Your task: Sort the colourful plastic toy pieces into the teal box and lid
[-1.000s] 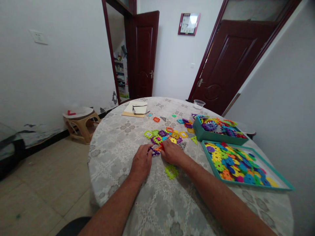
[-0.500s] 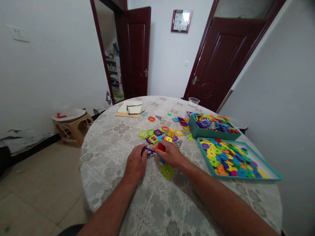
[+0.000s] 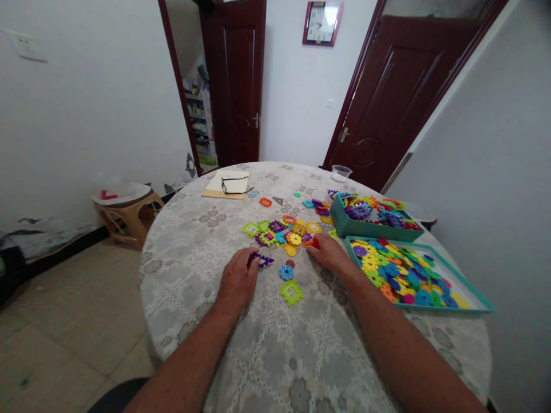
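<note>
Between the thumb and fingers of my left hand (image 3: 238,275) is a purple triangular plastic piece (image 3: 264,261), held low over the cloth. My right hand (image 3: 329,252) is closed on a red plastic piece (image 3: 315,242), at the right edge of a group of joined-looking colourful pieces (image 3: 278,235). An orange piece (image 3: 307,243) lies by its fingertips; whether it is attached to the red one I cannot tell. In front of the group are a blue gear-shaped piece (image 3: 286,272), a small brownish-red piece (image 3: 290,264) and a lime green square piece (image 3: 291,292).
At the right, a teal box (image 3: 379,228) is heaped with pieces, and a shallow teal tray (image 3: 467,281) holds many flat discs. Eyeglasses (image 3: 235,186) rest on a notebook (image 3: 215,186) at the far left. A clear plastic bowl (image 3: 341,173) stands at the back.
My right hand has moved right, away from my left hand, with the red piece. The blue gear-shaped piece now shows. My left hand has stayed nearly in place.
</note>
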Demonstrator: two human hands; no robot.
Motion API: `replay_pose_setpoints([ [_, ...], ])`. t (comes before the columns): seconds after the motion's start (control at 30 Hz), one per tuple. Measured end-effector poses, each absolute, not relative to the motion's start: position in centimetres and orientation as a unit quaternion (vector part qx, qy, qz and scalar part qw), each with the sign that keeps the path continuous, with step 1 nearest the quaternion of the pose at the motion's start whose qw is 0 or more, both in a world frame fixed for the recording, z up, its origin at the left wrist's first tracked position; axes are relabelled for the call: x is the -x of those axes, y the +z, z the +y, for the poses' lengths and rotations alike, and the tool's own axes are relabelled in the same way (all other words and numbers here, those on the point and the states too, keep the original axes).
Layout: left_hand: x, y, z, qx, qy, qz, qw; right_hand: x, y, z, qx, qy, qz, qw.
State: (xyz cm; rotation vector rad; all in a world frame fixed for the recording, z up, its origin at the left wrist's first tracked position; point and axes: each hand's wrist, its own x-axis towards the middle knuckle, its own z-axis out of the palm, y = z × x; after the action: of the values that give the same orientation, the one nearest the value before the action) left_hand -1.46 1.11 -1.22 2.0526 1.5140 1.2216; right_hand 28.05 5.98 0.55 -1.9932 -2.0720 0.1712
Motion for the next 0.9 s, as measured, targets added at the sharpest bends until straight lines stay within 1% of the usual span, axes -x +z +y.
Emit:
replay_pose_setpoints([
  [0.4, 1.4, -0.7, 0.9, -0.718, 0.42, 0.531, 0.162, -27.4, 1.4, 4.7, 0.736, 0.064, -0.671, 0.06],
  [0.57, 1.4, -0.8, 0.9, -0.719, 0.42, 0.529, 0.165, -27.7, 2.2, 4.2, 0.75, 0.081, -0.654, 0.053],
  [0.8, 1.3, -0.8, 0.9, -0.715, 0.428, 0.526, 0.169, -27.3, 3.4, 4.0, 0.703, 0.145, -0.69, 0.091],
  [0.83, 1.3, -0.7, 0.9, -0.713, 0.43, 0.526, 0.17, -26.9, 3.4, 3.9, 0.693, 0.166, -0.693, 0.109],
  [0.9, 1.3, -0.6, 0.8, -0.711, 0.434, 0.526, 0.172, -25.8, 3.5, 3.7, 0.659, 0.231, -0.695, 0.173],
])
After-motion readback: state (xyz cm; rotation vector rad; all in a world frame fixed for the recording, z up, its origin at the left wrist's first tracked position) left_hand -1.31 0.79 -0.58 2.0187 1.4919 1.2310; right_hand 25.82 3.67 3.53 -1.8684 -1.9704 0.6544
